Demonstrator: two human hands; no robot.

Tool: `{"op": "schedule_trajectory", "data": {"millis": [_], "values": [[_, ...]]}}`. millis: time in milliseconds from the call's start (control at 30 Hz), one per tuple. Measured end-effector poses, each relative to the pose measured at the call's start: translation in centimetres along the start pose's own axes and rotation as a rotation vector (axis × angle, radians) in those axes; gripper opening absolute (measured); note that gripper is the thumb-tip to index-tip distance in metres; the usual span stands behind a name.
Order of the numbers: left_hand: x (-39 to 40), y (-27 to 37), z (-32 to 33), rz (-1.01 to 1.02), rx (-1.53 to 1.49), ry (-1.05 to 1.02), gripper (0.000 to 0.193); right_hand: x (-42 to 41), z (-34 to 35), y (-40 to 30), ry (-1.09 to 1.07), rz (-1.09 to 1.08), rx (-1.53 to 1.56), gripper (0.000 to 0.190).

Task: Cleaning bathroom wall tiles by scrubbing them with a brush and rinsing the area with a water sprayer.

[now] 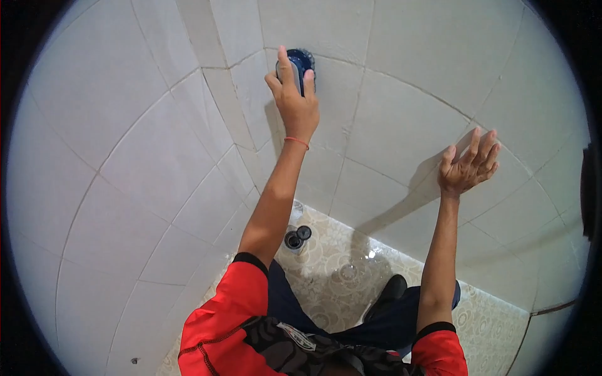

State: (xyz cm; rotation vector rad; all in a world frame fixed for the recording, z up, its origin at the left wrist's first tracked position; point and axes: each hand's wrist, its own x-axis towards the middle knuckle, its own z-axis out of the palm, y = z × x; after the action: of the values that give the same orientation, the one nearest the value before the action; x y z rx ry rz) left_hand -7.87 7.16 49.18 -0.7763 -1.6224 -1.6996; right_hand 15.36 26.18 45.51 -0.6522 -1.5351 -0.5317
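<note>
My left hand grips a blue-and-grey scrubbing brush and holds its bristles against the tiled wall, close to the inner corner. The fingers cover much of its handle. A thin red band circles the wrist. To the right, my right hand is raised to the same wall with its fingers apart and nothing in it. Its fingertips are near a grout line; whether the palm presses on the tile cannot be told.
A floor drain with a round dark cover beside it is near the corner. The patterned floor looks wet. A black shoe stands near the wall. Another tiled wall rises at left; a dark object is at the right rim.
</note>
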Motion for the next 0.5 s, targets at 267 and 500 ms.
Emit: {"op": "schedule_trajectory", "data": {"millis": [267, 500], "values": [[-4.5, -2.7, 0.0, 0.473, 0.266, -0.395, 0.059, 0.0, 0.1, -0.2, 0.017, -0.022, 0.027, 0.054], [-3.2, -5.8, -1.5, -0.011, 0.274, 0.034, 0.062, 0.0, 0.1, -0.2, -0.007, 0.026, 0.028, 0.059]]}}
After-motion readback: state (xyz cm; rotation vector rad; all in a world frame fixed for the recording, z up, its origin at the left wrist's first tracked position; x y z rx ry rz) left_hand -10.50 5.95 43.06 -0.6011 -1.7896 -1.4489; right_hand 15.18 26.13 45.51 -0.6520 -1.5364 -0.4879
